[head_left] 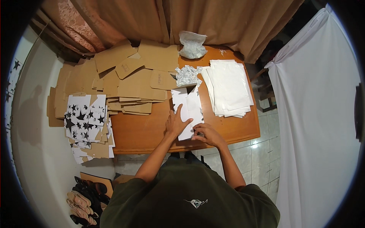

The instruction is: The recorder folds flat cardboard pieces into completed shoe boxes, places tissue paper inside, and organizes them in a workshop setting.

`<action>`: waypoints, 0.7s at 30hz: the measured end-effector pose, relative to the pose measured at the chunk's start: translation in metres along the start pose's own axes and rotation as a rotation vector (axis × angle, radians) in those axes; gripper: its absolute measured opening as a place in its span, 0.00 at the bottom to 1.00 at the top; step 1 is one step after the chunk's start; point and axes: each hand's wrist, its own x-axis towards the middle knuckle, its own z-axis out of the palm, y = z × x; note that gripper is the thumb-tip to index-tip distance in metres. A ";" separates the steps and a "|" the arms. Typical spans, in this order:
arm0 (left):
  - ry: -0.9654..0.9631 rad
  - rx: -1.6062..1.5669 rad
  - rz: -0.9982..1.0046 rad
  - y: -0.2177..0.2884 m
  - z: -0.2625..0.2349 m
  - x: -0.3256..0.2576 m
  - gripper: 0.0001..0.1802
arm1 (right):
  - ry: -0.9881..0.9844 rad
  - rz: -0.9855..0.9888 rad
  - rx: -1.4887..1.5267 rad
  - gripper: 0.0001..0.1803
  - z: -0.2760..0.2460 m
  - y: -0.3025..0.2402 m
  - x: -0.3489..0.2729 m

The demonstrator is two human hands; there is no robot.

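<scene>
A white folded paper piece [189, 106] lies on the orange-brown wooden table [144, 131], its long sides folded inward. My left hand [175, 122] lies flat on its left flap, fingers spread, pressing it down. My right hand [207, 135] pinches the near right corner of the same paper with curled fingers. Both forearms come in from the lower edge.
A stack of white sheets [228, 85] lies to the right. Brown cardboard cut-outs [133, 76] cover the table's left and back. Star-printed sheets [84, 116] hang over the left edge. A clear plastic bag [192, 45] and small crumpled packets [187, 75] sit at the back. Sandals [84, 199] lie on the floor.
</scene>
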 end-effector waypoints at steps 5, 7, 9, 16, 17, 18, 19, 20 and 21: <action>-0.067 -0.004 -0.059 0.002 0.003 -0.001 0.55 | 0.219 0.193 -0.175 0.12 0.003 -0.003 0.000; 0.211 0.243 0.163 0.004 0.007 -0.006 0.51 | 0.248 0.216 -0.170 0.12 0.009 0.003 0.001; 0.216 0.217 0.285 0.004 0.006 -0.007 0.43 | 0.279 0.241 -0.165 0.12 0.015 0.009 0.001; 0.004 0.116 0.571 -0.019 0.011 0.002 0.16 | 0.375 0.294 -0.199 0.15 0.030 0.017 0.003; 0.005 0.117 0.571 -0.018 0.010 0.002 0.16 | 0.367 0.319 -0.161 0.16 0.029 0.017 0.003; -0.007 0.136 0.559 -0.017 0.009 0.003 0.16 | 0.367 0.318 -0.160 0.16 0.029 0.016 0.004; -0.017 0.156 0.547 -0.016 0.007 0.004 0.15 | 0.401 0.318 -0.191 0.18 0.030 0.016 0.005; -0.015 0.157 0.546 -0.015 0.006 0.003 0.15 | 0.434 0.318 -0.222 0.20 0.031 0.015 0.007; -0.023 0.170 0.548 -0.014 0.005 0.003 0.15 | 0.434 0.316 -0.222 0.20 0.033 0.015 0.008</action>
